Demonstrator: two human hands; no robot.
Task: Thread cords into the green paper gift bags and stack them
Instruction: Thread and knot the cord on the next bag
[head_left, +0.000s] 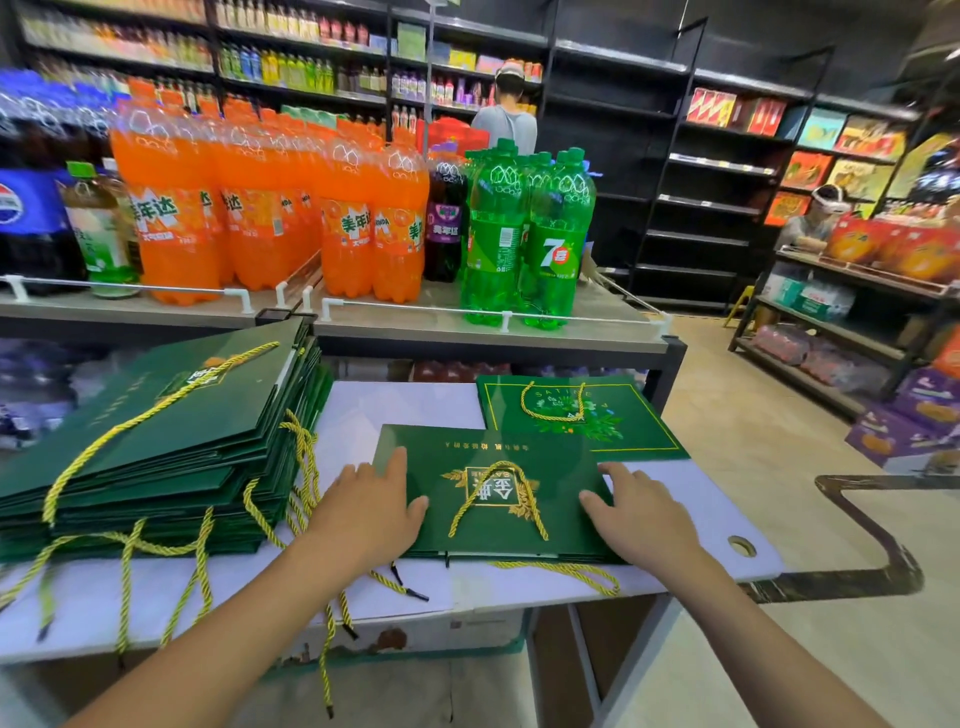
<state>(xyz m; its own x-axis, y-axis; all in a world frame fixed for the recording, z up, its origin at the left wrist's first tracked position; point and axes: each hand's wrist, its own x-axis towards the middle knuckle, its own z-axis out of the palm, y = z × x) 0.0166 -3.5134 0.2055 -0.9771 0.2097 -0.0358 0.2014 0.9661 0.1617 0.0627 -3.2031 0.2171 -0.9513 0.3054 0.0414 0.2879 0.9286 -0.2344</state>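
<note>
My left hand (363, 512) and right hand (641, 512) press flat, fingers (397, 462) straight and spread, on the two short ends of a green gift bag (483, 457). It lies flat between them on the white tabletop (701, 514). Its long axis runs left to right, its mouth toward me, with a yellow cord (537, 512) looped across its face. A tall stack of corded bags (171, 447) sits to the left. Another bag (639, 421) lies just behind.

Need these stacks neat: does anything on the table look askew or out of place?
The tall stack of green gift bags on the left is fanned and slanted, and its yellow cords dangle over the near edge of the white table. A lone bag sits offset behind the front bag under the left hand and right hand.
</note>
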